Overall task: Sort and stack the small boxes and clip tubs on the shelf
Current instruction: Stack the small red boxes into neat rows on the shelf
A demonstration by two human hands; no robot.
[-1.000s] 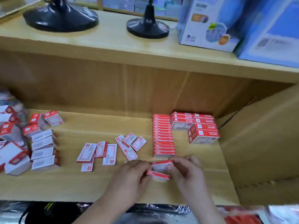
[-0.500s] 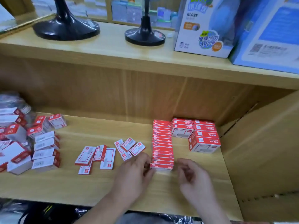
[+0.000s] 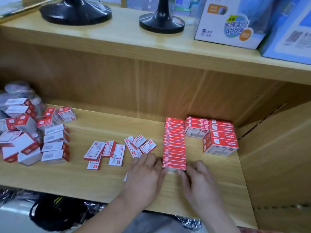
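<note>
- Heap of small boxes (image 3: 25, 145), well left of the left hand (image 3: 145, 174): cut off by the frame edge.
- Loose flat boxes (image 3: 105, 151) just left of that hand; one is partly hidden under its wrist.
- Left hand: fingers extended, tips touching the near end of the row of red boxes (image 3: 174, 143).
- Right hand (image 3: 199, 182): fingers loosely extended, tips on the same end; the contact is blurred.
- Bare shelf board (image 3: 227, 174) to its right, up to the side wall (image 3: 269, 148).

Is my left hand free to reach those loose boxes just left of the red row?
Probably yes: the left hand rests open by the red row, and the loose boxes lie just beyond its fingertips, nothing between.
</note>
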